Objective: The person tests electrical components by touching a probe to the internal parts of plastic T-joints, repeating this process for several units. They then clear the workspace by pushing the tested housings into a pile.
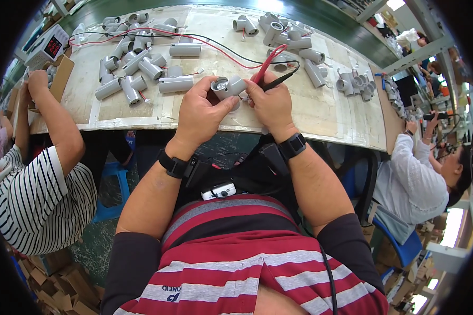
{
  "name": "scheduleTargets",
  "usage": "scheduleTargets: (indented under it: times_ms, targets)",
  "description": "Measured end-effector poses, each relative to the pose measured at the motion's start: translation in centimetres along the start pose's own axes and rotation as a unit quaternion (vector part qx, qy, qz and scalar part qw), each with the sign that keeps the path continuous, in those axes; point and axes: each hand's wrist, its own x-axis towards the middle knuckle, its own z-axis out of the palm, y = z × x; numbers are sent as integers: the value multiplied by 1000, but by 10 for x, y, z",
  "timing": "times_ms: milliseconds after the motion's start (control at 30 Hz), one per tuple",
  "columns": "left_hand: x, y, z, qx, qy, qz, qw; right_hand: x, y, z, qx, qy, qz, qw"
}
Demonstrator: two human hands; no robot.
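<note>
My left hand [198,114] is closed around a small grey spotlight [228,88], its round lens end tilted up toward me above the table's near edge. Close against its other end, my right hand [273,107] grips a red test lead [264,68] and a black test lead [285,77]. The lead tips and the lamp's thin wires are mostly hidden by my fingers, so I cannot tell whether they touch. Both leads loop back across the table to a white power supply [50,48] with a red display at the far left.
Several grey spotlights [136,65] lie heaped at the left of the worktable [215,31], with more [289,37] at the back right and a cluster [356,84] at the right. A cardboard box [62,79] stands at the left edge. Co-workers sit on both sides.
</note>
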Motion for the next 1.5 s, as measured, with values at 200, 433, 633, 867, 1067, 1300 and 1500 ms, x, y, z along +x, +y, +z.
scheduleTargets:
  times_ms: [200, 433, 633, 867, 1067, 1300, 1500]
  targets:
    - [0, 1, -1, -6, -2, 3, 1000, 0, -1, 1, -1, 0, -1, 1000]
    - [0, -2, 0, -25, -9, 4, 1000, -3, -4, 1, -5, 1, 3, 1000]
    - [-1, -2, 0, 0, -8, 5, 1000, -3, -7, 2, -2, 4, 9, 1000]
    - [-2, -3, 0, 2, -3, 11, 1000, -3, -4, 2, -34, 9, -6, 999]
    - [-1, -3, 3, -24, 0, 4, 1000, -2, -5, 1, -27, 13, -17, 999]
    - [-3, -3, 3, 9, 13, 20, 1000, -3, 0, 2, -26, -4, -3, 1000]
    - [-3, -2, 0, 34, -3, 48, 998, -2, -4, 2, 37, 15, 12, 999]
